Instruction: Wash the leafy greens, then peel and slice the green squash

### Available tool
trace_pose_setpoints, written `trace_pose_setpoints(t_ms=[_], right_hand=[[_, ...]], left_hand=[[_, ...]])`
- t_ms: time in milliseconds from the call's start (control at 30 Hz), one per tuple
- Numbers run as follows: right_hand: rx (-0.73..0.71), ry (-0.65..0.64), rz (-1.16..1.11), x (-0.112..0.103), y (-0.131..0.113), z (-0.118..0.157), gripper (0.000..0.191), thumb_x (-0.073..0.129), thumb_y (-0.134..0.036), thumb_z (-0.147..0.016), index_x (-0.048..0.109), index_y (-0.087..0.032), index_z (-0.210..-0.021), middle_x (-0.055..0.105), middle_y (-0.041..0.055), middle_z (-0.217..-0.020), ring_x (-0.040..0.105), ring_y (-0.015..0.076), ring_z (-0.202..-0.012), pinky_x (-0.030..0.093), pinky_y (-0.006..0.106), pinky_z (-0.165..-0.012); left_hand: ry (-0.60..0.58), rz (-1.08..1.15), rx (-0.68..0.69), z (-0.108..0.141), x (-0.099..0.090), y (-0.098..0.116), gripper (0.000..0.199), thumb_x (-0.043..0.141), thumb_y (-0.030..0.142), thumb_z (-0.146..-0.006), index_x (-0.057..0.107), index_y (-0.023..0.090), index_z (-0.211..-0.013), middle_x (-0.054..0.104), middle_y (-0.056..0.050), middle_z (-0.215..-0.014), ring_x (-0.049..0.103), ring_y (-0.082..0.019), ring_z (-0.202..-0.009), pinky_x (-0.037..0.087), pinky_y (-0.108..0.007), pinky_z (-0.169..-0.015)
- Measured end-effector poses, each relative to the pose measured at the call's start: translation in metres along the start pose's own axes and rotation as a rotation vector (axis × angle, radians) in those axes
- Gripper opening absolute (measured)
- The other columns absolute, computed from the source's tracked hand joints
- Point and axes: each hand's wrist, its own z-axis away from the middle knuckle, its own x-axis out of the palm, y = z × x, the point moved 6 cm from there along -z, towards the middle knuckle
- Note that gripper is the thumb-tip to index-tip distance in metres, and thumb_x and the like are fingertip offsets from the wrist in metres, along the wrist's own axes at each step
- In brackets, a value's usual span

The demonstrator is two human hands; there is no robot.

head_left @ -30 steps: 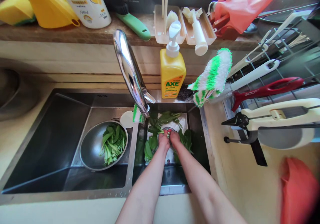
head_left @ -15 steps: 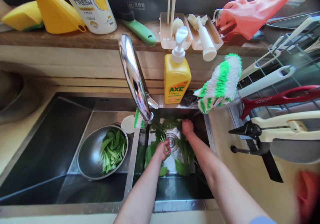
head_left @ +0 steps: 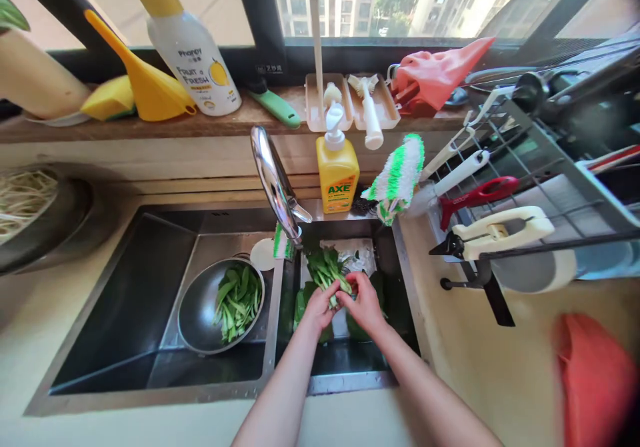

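A bunch of leafy greens [head_left: 324,267] is gripped by its pale stems in my left hand [head_left: 320,306], over the right basin of the sink [head_left: 350,364]. My right hand [head_left: 366,302] meets it from the right, closed with its fingertips on the stem ends. More dark green leaves lie in the basin below and around my hands, partly hidden by them. In the left basin stands a metal pan [head_left: 197,307], tilted a little, with a heap of leafy greens [head_left: 239,300] at its right side.
The chrome faucet [head_left: 273,174] arches over the divider. Behind the right basin stand a yellow soap bottle [head_left: 337,174] and a green-and-white cloth [head_left: 397,177]. On the right, a wire rack [head_left: 560,160] holds scissors [head_left: 500,230] and utensils. A dark pot [head_left: 75,214] sits at left.
My right hand has come from the basin's far right corner to my left hand, onto the greens' stems. The bunch is raised and fuller. The camera view has tilted up.
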Motion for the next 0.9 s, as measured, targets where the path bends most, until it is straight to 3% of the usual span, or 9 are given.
trace_pose_setpoints(t_ms=[67,133,233,433,600,767,900], right_hand=[[0.160,0.028,-0.315,-0.002,0.013,0.016,0.028,0.059,-0.036,-0.073,0.055,-0.016,-0.093,0.061,0.0050,-0.083,0.057,0.0162,-0.071,0.046,0.028,-0.063],[0.254,0.013,-0.428,0.000,0.021,0.031,0.029,0.059,-0.041,-0.072,0.058,-0.016,-0.087,0.062,0.0034,-0.075,0.057,0.0148,-0.063,0.045,0.027,-0.058],[0.259,0.041,-0.417,0.000,0.016,0.052,0.022,0.060,-0.039,-0.070,0.059,-0.017,-0.073,0.061,0.0013,-0.068,0.055,0.0145,-0.062,0.044,0.027,-0.060],[0.176,0.265,-0.260,-0.001,-0.010,0.102,0.013,0.058,-0.030,-0.074,0.059,-0.019,-0.068,0.056,0.0017,-0.072,0.051,0.0156,-0.070,0.040,0.027,-0.065],[0.344,0.427,-0.389,0.018,-0.007,0.140,0.015,0.054,-0.032,-0.075,0.051,-0.020,-0.066,0.053,-0.0020,-0.063,0.049,0.0132,-0.060,0.040,0.025,-0.059],[0.401,0.469,-0.555,0.034,-0.009,0.148,0.021,0.062,-0.037,-0.067,0.049,-0.020,-0.065,0.055,-0.0027,-0.063,0.052,0.0117,-0.057,0.044,0.024,-0.055],[0.417,0.440,-0.697,0.035,-0.019,0.145,0.032,0.062,-0.048,-0.065,0.045,-0.021,-0.066,0.055,-0.0026,-0.059,0.055,0.0125,-0.053,0.048,0.026,-0.053]], left_hand=[[-0.061,-0.028,0.026,0.018,0.000,0.004,0.035,0.082,0.022,-0.052,0.064,0.012,-0.080,0.067,-0.003,-0.074,0.062,-0.012,-0.064,0.050,-0.023,-0.061],[-0.127,-0.063,0.059,0.034,0.002,0.004,0.035,0.082,0.020,-0.052,0.065,0.012,-0.081,0.068,-0.004,-0.077,0.063,-0.013,-0.068,0.050,-0.023,-0.064],[-0.177,-0.102,0.079,0.051,0.001,-0.003,0.034,0.082,0.020,-0.053,0.065,0.011,-0.081,0.068,-0.004,-0.077,0.063,-0.014,-0.071,0.050,-0.022,-0.066],[-0.153,-0.092,0.026,0.068,-0.014,-0.027,0.034,0.081,0.020,-0.055,0.064,0.012,-0.083,0.066,-0.001,-0.071,0.061,-0.011,-0.062,0.049,-0.020,-0.058],[-0.115,-0.166,-0.076,0.085,-0.031,-0.028,0.029,0.075,0.012,-0.063,0.062,0.014,-0.089,0.064,0.000,-0.071,0.060,-0.010,-0.059,0.050,-0.020,-0.054],[-0.158,-0.234,-0.064,0.102,-0.034,-0.016,0.022,0.067,0.008,-0.071,0.062,0.015,-0.091,0.065,-0.002,-0.080,0.062,-0.011,-0.065,0.051,-0.021,-0.057],[-0.189,-0.208,-0.052,0.106,-0.035,-0.009,0.021,0.064,0.006,-0.073,0.061,0.015,-0.091,0.066,-0.003,-0.084,0.063,-0.012,-0.069,0.052,-0.022,-0.059]])
